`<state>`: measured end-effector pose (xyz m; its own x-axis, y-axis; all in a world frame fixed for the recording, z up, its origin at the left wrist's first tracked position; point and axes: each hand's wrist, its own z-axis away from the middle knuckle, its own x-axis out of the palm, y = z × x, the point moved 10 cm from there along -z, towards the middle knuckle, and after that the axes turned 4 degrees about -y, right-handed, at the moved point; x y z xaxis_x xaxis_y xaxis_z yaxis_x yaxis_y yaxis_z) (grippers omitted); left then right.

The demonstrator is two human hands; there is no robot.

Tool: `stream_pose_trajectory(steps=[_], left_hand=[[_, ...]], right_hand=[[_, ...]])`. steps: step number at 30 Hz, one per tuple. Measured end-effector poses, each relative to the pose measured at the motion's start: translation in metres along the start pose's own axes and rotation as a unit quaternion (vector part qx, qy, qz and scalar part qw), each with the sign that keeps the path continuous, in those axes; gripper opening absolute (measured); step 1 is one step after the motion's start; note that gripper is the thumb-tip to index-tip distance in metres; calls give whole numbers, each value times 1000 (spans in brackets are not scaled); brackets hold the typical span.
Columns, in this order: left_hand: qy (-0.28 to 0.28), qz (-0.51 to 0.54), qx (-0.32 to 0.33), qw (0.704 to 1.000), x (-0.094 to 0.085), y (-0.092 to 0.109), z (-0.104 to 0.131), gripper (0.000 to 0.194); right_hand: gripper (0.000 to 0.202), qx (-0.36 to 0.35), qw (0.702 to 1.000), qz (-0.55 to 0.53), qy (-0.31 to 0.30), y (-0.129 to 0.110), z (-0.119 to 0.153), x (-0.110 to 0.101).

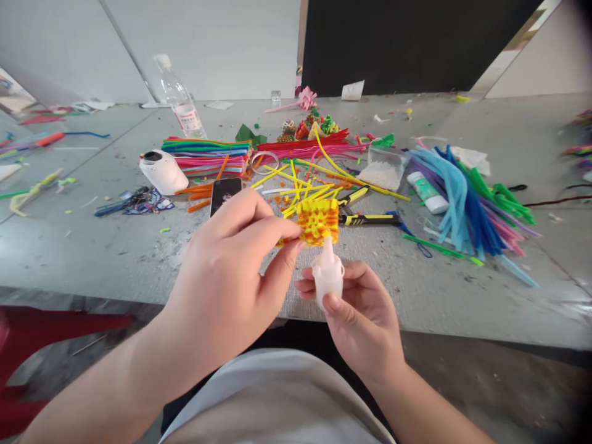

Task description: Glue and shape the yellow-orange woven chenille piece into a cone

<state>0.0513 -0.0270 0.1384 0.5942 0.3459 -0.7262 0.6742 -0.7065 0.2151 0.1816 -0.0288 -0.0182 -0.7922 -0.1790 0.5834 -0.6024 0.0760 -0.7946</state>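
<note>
Between thumb and forefinger, my left hand pinches a small yellow and orange woven piece of pipe cleaners above the table. My right hand is wrapped around a white glue bottle, held upright. Its narrow nozzle points up at the lower edge of the woven piece; whether they touch I cannot tell. Behind the woven piece lie pliers with black and yellow handles and loose yellow pipe cleaners. A dark phone is partly hidden by my left hand.
Bundles of pipe cleaners lie at the centre back and right. A clear plastic bottle and a white bottle-like object are at the left. A bag of white bits lies beyond the pliers. A red stool stands lower left.
</note>
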Motion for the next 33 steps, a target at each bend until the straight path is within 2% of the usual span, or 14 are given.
stream_pose_trajectory(steps=[8, 13, 17, 21, 23, 27, 29, 30, 33], left_hand=[[-1, -30, 14, 999, 1, 1, 3, 15], [-22, -60, 22, 998, 5, -6, 6, 16], [-32, -67, 44, 996, 8, -13, 8, 22], [-34, -54, 83, 995, 15, -27, 14, 24], [-39, -33, 82, 995, 21, -42, 16, 23], [-47, 12, 88, 995, 33, -69, 10, 24], [-35, 32, 127, 991, 35, -73, 1, 24], [-11, 50, 151, 987, 32, -73, -3, 24], [-27, 88, 144, 985, 39, -81, -20, 20]], right_hand=[[22, 7, 1000, 13, 15, -5, 2, -3], [20, -9, 996, 80, 33, -13, 4, -21], [24, -24, 983, 173, 64, -31, 3, -38], [27, -47, 962, 250, 97, -66, -11, -42], [28, -50, 956, 277, 86, -81, -24, -37], [19, -65, 944, 322, 8, -106, -56, -14], [13, -87, 929, 359, -21, -118, -71, -2], [11, -102, 921, 375, -34, -124, -78, 5], [7, -132, 902, 406, -59, -135, -96, 20]])
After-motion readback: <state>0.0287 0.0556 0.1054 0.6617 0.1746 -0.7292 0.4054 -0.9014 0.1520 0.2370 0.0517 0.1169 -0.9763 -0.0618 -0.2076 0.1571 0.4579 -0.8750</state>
